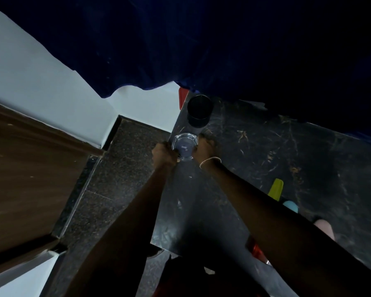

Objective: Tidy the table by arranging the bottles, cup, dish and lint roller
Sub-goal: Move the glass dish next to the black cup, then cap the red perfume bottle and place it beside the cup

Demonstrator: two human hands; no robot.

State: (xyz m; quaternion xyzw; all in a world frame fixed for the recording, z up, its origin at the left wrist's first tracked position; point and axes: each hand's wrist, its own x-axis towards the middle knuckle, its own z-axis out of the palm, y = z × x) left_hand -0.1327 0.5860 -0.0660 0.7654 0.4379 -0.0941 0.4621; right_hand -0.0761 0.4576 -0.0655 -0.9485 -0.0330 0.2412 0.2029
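Dish: a round clear glass dish (183,147) with a thick notched rim, glossy and see-through, sits at the left edge of the table, near its far corner.
Left hand: the left hand (163,152) is curled closed around the dish's left side, fingers wrapped onto the rim.
Right hand: the right hand (206,144) presses against the dish's right side, fingers bent along the glass; a thin gold chain bracelet (210,160) circles the wrist.
Cup: a matte black cylindrical cup (199,110) stands upright just beyond the dish, close to the table's far corner.
Table: a polished black marble-look table (276,151) with pale gold veins and a sharp square edge.
Other items: a yellow-green tapered piece (275,189) and a pale blue rounded piece (290,206) lie to the right, partly hidden by the right forearm; what they are cannot be told.
Surroundings: a dark blue velvety cloth (180,39) hangs above; speckled dark stone floor (120,179) lies beside brown wood-grain panelling (30,168).
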